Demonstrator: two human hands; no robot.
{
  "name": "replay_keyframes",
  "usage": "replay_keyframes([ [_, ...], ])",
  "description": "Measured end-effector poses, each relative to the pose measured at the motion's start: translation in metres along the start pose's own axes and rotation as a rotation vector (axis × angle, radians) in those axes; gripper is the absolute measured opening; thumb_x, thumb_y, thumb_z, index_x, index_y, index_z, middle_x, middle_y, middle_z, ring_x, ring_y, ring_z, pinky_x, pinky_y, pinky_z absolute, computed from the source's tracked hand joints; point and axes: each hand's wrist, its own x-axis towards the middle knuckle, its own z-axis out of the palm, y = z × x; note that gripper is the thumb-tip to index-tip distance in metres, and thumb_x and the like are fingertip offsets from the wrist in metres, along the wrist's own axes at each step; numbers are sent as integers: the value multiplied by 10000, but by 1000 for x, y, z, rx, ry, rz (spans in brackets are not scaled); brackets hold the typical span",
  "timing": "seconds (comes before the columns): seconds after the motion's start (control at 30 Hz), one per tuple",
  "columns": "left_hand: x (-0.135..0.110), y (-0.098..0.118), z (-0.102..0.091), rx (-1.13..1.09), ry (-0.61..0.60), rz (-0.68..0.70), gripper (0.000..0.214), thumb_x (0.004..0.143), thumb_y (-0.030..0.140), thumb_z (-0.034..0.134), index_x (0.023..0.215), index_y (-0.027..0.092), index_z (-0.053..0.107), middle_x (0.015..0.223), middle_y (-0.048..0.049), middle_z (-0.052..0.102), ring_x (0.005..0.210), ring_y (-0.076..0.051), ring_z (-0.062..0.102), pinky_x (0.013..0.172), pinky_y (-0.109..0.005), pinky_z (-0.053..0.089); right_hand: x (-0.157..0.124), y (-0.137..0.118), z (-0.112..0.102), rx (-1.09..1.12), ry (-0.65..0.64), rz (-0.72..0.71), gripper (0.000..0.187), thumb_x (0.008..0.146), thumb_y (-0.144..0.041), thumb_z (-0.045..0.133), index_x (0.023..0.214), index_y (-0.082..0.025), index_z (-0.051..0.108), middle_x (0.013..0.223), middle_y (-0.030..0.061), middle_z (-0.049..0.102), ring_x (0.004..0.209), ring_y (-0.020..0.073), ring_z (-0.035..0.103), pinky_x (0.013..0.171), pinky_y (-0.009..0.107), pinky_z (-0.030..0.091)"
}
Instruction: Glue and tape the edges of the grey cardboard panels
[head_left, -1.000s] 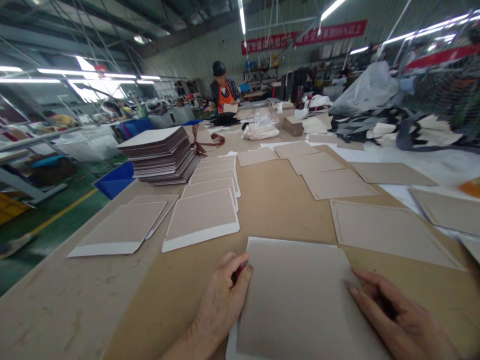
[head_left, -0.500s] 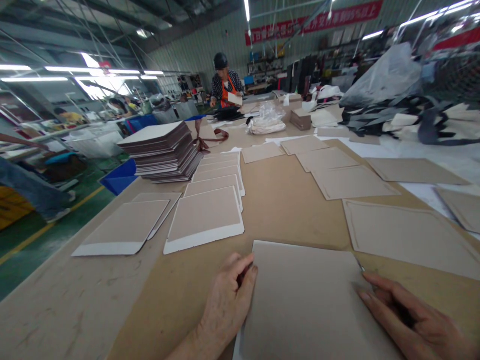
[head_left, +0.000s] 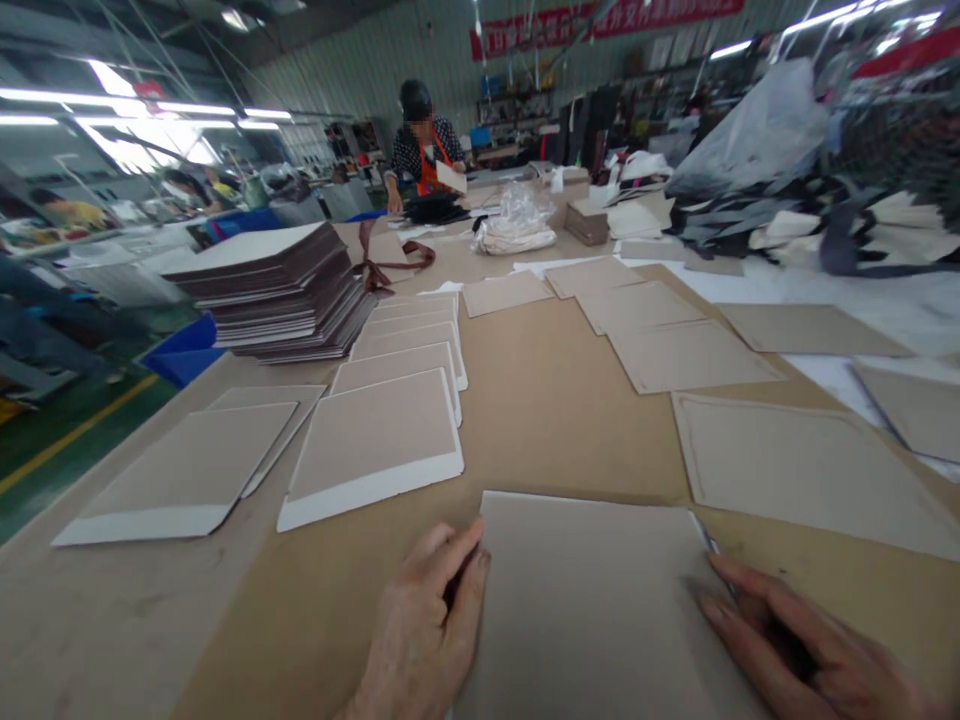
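Note:
Directly in front of me lies a flat taupe panel [head_left: 592, 600] with a thin white border along its far edge; its near end runs out of view. My left hand [head_left: 427, 610] pinches the panel's left edge between thumb and forefinger. On the opposite side, my right hand [head_left: 795, 630] grips the right edge near the far corner, thumb on top. To the left, a taupe panel with a white strip [head_left: 375, 440] fronts an overlapping row of similar pieces. Right of my panel lies another taupe panel [head_left: 810, 460] with a faint line along its border.
A tall stack of panels [head_left: 277, 290] stands at the table's left edge, above a blue bin [head_left: 184, 350]. Two more panels [head_left: 180, 470] overlap at left. A clear plastic bag [head_left: 517, 225] and dark fabric scraps [head_left: 720, 230] lie farther back. A co-worker [head_left: 424, 145] stands across the table.
The view has shifted, so the table's contents sit farther left and the background slightly higher. Both my hands keep hold of the same panel's edges.

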Motion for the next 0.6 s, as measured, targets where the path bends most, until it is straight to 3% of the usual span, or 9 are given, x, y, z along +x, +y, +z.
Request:
replay_keyframes([
  [0.1, 1, -9, 0, 33, 29, 54, 300, 951, 373, 488, 1163, 237, 651, 823, 7, 609, 763, -133, 626, 678, -205, 499, 4, -17, -8, 12, -67, -37, 323, 877, -461, 596, 1071, -237, 724, 672, -22, 682, 566, 146, 659, 533, 199, 545],
  [0.23, 3, -23, 1, 76, 79, 153, 300, 933, 394, 518, 1161, 260, 660, 877, 16, 644, 797, -123, 657, 691, -169, 520, 5, -30, -9, 17, -50, -42, 318, 924, -436, 549, 1076, -201, 700, 650, -18, 646, 559, 132, 636, 534, 194, 531],
  [0.4, 5, -26, 1, 119, 116, 220, 297, 929, 406, 523, 1156, 271, 659, 863, 26, 650, 772, -114, 668, 667, -152, 526, 2, -30, -9, 14, -62, -77, 300, 931, -422, 561, 1097, -198, 671, 615, -38, 610, 531, 117, 613, 503, 184, 510],
  [0.6, 4, -24, 2, 175, 87, 192, 311, 940, 395, 512, 1195, 260, 631, 864, 25, 630, 772, -106, 660, 672, -152, 519, 5, -30, -9, -23, -70, -90, 288, 936, -417, 558, 1081, -195, 667, 642, -30, 629, 560, 121, 632, 562, 189, 534],
])
